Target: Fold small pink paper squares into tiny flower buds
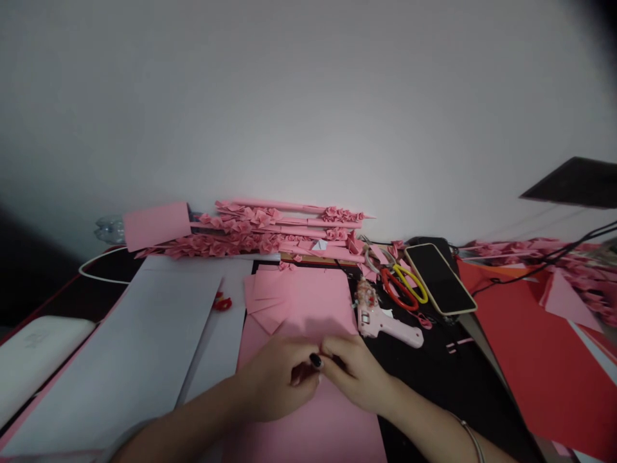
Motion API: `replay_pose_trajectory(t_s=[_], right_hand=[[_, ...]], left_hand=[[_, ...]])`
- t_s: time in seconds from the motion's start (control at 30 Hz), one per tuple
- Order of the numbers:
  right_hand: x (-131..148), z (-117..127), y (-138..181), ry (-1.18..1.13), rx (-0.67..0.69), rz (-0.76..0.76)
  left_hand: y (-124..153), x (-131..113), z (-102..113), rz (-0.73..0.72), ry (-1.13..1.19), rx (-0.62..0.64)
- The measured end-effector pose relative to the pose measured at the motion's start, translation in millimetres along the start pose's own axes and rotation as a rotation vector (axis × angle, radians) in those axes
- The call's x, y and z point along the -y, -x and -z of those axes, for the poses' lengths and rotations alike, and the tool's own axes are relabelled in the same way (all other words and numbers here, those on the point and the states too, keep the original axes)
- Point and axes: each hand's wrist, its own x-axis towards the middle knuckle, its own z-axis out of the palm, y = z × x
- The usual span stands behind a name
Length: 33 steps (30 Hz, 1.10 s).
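Note:
My left hand [279, 381] and my right hand [357, 374] meet at the fingertips over large pink paper sheets [318, 434]. Both are closed in a pinch, thumbs and index fingers pressed together. Whatever is between them is too small or too hidden to make out. Just beyond my left hand, several small pink paper pieces [265, 303] lie fanned on the sheets. To the right of my right hand rests a pale pink hot glue gun [385, 325], its nozzle pointing toward the wall.
Pink paper flower stems [250, 231] lie along the wall, beside a plastic bottle [110, 228] wrapped in pink paper. Scissors [399, 290] and a phone [441, 278] are at right, near red paper [535, 347]. White sheets [130, 347] and a white box-like device [43, 354] occupy the left.

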Motion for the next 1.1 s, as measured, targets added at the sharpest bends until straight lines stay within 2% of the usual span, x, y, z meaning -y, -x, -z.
replay_pose_trajectory(t_s=[0.2,0.43,0.53,0.6,0.7,0.87,1.1], right_hand=[[-2,1,1,-0.036,0.002,0.024],[-3,1,-1,-0.051,-0.088,-0.034],[-5,1,-1,-0.066,-0.154,-0.052],[-6,0,-1,-0.095,-0.187,-0.062],[-8,0,0,-0.158,-0.185,-0.069],[-7,0,-1,-0.173,-0.135,-0.049],[-7,1,-1,-0.118,-0.156,-0.078]], left_hand=[[-1,-1,2,0.049,0.035,0.006],[-3,-2,4,0.071,0.141,-0.014],[-5,2,5,0.138,0.252,-0.082],[-8,5,5,0.210,0.393,-0.172],[-12,10,4,0.281,0.561,-0.269],[-13,12,3,0.293,0.634,-0.190],[-11,12,1,0.264,0.553,-0.202]])
